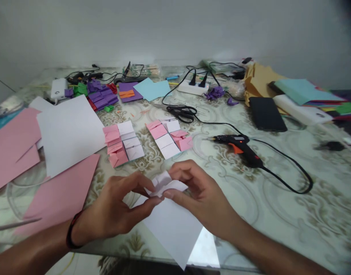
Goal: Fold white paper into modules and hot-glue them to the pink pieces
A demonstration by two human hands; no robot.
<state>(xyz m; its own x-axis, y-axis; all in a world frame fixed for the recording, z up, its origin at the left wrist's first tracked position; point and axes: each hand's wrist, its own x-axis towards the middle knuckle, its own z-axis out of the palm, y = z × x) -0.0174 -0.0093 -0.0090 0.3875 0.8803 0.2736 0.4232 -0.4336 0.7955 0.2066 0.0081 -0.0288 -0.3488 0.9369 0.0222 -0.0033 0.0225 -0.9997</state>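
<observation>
Nearest, a flat white paper sheet [175, 233] lies unfolded at the table's near edge, its far part covered by the hands. At the near left, a thin grey rod [18, 224] is cut off by the frame; what it belongs to cannot be told.

Just above the sheet, the left hand [115, 204] and right hand [201, 194] both pinch a small folded piece of white paper [165, 184] between thumbs and fingers. It appears partly folded, its flaps standing up; the fingers hide most creases, so how many folds remain is unclear.

To the left, a smooth pink paper sheet [66, 194] and a large white paper sheet [71, 133] look unworked. Beyond the hands, two pink-and-white folded-paper panels, a left one [132, 139] and a right one [166, 145], seem largely made up; their undersides are out of sight.

Farther right lies a black hot-glue gun [247, 147] with an orange trigger. At the far edge, cables [107, 74] tangle too blurrily to trace.
</observation>
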